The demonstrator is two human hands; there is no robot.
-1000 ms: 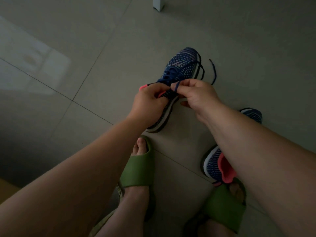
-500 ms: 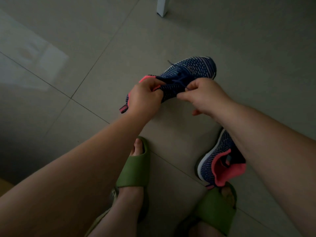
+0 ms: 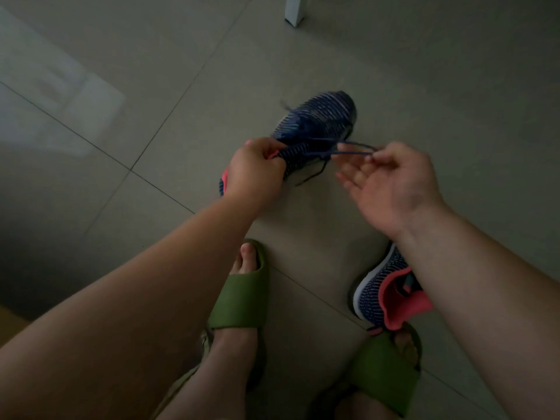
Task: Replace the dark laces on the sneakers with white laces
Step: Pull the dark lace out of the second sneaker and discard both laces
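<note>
held sneaker [image 3: 315, 131]: above the floor tiles, toe up-right, heel toward left hand | left hand [image 3: 254, 174]: fingers curled gripping heel end | right hand [image 3: 391, 183]: pinches dark lace [image 3: 348, 148], other fingers loosely spread

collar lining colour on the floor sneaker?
Coral pink lining, clearest in the head view.

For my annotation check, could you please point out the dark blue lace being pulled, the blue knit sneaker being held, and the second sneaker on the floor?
dark blue lace [image 3: 353, 144]: head view, taut stretch.
held blue knit sneaker [image 3: 321, 116]: head view, toe upper.
second blue knit sneaker [image 3: 374, 286]: head view, side knit.
</note>
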